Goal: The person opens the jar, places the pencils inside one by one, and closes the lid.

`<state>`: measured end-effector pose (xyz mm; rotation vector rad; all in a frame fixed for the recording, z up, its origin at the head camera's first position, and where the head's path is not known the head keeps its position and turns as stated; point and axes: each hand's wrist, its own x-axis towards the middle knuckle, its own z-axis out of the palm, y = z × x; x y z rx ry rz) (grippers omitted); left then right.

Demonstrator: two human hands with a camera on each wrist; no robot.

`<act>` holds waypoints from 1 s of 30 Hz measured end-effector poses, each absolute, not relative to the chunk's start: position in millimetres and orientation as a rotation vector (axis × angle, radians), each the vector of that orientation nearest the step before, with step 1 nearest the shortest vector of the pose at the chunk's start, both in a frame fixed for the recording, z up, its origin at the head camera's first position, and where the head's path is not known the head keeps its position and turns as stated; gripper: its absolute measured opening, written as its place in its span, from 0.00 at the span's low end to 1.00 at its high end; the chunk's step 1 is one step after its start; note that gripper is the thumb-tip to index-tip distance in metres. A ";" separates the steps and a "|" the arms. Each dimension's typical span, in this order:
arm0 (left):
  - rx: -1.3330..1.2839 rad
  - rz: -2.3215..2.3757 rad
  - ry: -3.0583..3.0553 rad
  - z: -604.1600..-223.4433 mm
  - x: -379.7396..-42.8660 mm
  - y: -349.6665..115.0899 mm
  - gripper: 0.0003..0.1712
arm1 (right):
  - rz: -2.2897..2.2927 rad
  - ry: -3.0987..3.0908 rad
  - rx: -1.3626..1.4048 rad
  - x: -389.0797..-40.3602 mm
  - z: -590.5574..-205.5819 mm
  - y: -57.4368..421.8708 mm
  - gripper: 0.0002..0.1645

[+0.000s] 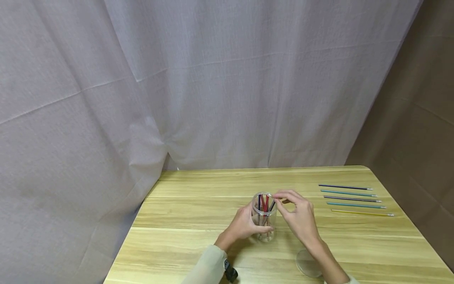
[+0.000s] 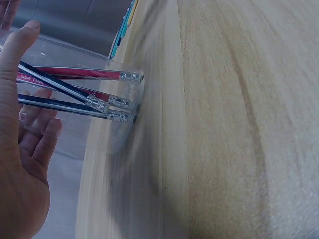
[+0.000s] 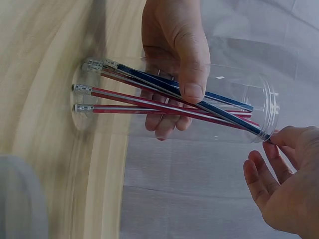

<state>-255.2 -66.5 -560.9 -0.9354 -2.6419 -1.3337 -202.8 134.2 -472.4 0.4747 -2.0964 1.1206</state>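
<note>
My left hand point(image 1: 244, 225) grips a clear plastic jar point(image 1: 265, 213) around its side, thumb across the front. Inside the jar, red pencils point(image 3: 129, 97) and dark blue pencils lean with their eraser ends down at the base, as the left wrist view also shows. At the jar's mouth, my right hand point(image 1: 299, 215) pinches the upper tip of one dark blue pencil point(image 3: 199, 105) between thumb and index finger. This pencil slants across the others, its lower end still within the jar. The other fingers of my right hand are bent loosely outside the rim.
To the right, several pencils lie in a spaced row: dark ones, teal ones point(image 1: 356, 205) and a yellow one point(image 1: 361, 212) nearest me. A round clear lid point(image 1: 307, 263) lies by my right forearm. Grey curtain point(image 1: 227, 98) hangs behind the wooden table point(image 1: 170, 244).
</note>
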 end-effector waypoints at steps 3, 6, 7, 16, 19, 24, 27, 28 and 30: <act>-0.932 -1.337 -2.636 -561.8 -255.5 -66.1 0.53 | 1.122 -2.099 0.474 -203.2 -470.2 133.6 0.17; -0.926 -1.342 -2.631 -562.8 -255.4 -65.6 0.53 | 1.140 -2.101 0.478 -203.8 -466.3 132.8 0.16; -0.924 -1.342 -2.630 -562.8 -255.3 -65.5 0.53 | 1.148 -2.098 0.482 -204.3 -465.2 132.7 0.16; -0.924 -1.377 -2.628 -563.7 -255.5 -65.5 0.53 | 1.166 -2.133 0.483 -209.2 -462.0 133.8 0.13; -0.930 -1.378 -2.626 -563.7 -255.4 -65.6 0.53 | 1.151 -2.151 0.490 -211.0 -460.8 133.5 0.12; -0.931 -1.362 -2.623 -563.9 -255.5 -65.8 0.54 | 1.107 -2.199 0.500 -214.1 -459.5 131.9 0.11; -0.935 -1.358 -2.621 -564.1 -255.8 -65.9 0.54 | 1.087 -2.226 0.500 -215.1 -460.2 130.9 0.11; -0.937 -1.355 -2.621 -564.2 -256.0 -65.9 0.54 | 1.084 -2.231 0.495 -215.3 -460.7 130.7 0.10; -0.939 -1.357 -2.622 -564.2 -256.3 -65.9 0.54 | 1.085 -2.235 0.487 -215.3 -461.4 130.4 0.10</act>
